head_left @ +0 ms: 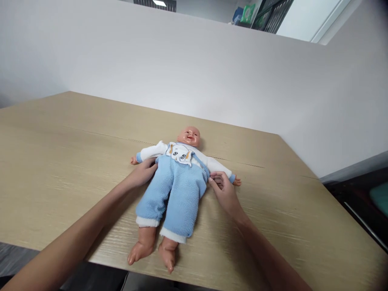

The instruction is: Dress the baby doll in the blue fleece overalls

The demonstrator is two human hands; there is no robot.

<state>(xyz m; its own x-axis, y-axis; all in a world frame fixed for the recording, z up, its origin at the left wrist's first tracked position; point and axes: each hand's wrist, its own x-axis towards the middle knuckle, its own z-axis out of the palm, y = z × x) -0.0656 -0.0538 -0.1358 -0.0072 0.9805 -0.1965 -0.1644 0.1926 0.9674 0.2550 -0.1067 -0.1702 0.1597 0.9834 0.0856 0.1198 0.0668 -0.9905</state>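
A baby doll (189, 136) lies on its back on the wooden table (60, 153), head away from me and bare feet near the front edge. It wears a white top with an elephant patch and light blue fleece trousers (177, 194). My left hand (144, 171) pinches the trousers' waistband at the doll's left-hand side, fingers closed on the cloth. My right hand (224, 190) grips the waistband on the other side, just below the doll's outstretched arm.
A plain white partition wall (194, 68) rises right behind the table. The table's front edge runs just below the doll's feet. A dark floor area with a teal object (378, 198) lies at the far right.
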